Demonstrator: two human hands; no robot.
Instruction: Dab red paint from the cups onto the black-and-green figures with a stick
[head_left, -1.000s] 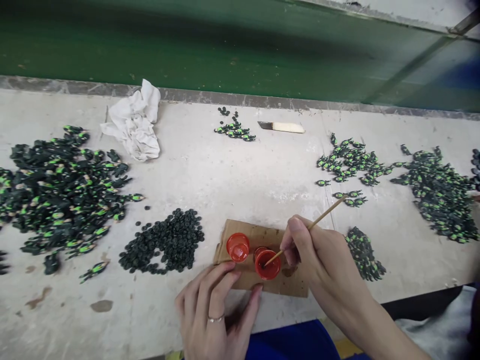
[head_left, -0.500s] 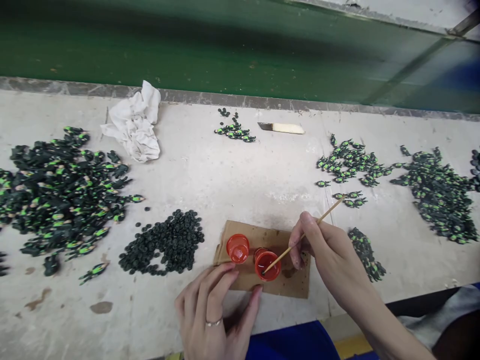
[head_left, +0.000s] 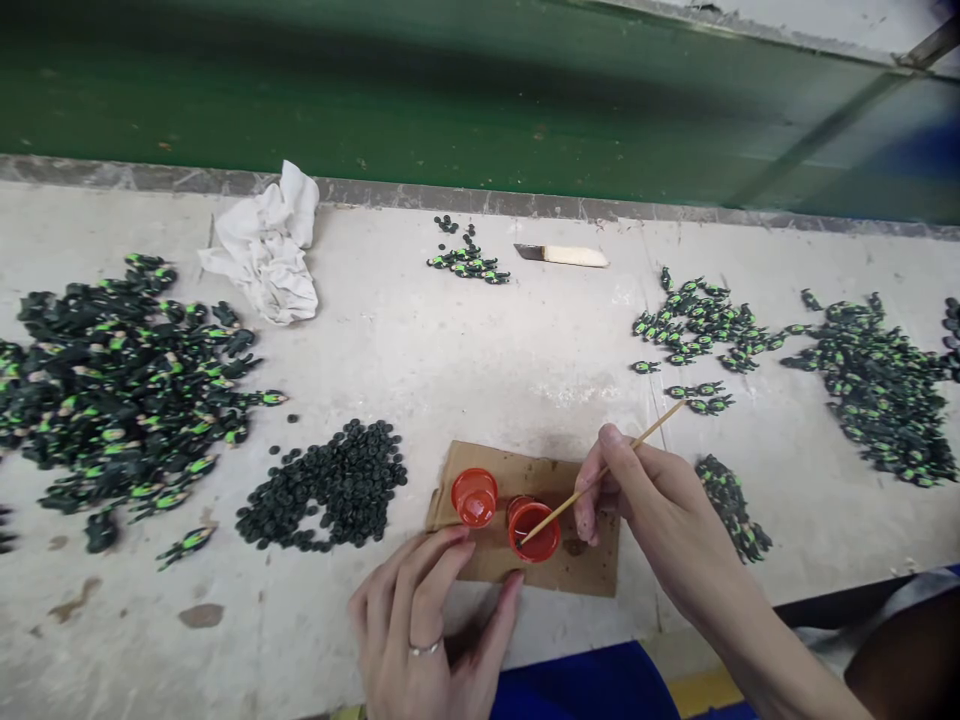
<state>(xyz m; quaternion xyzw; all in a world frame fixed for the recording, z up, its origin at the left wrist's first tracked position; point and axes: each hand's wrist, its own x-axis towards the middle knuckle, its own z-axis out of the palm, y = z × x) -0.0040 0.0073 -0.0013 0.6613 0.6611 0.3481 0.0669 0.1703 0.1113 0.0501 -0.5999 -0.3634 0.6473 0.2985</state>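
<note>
- The right hand (head_left: 660,515) pinches a thin wooden stick (head_left: 600,479) between thumb and fingertips; the stick slants down to the left, and its tip sits inside the open red pot (head_left: 534,531).
- That red pot stands on a brown cardboard piece (head_left: 525,515) at the near middle of the table (head_left: 480,340), with a second red cap (head_left: 475,496) just to its left on the same cardboard.
- The left hand (head_left: 427,625) rests at the near edge of the cardboard, fingers loosely curled and slightly apart, fingertips touching the cardboard; a ring shows on one finger.
- A heap of small black discs (head_left: 326,485) lies left of the cardboard.
- Piles of black-and-green figures (head_left: 120,385) spread far left, with more on the right.
- A crumpled white cloth (head_left: 264,248) and a knife (head_left: 562,255) lie at the far side.
</note>
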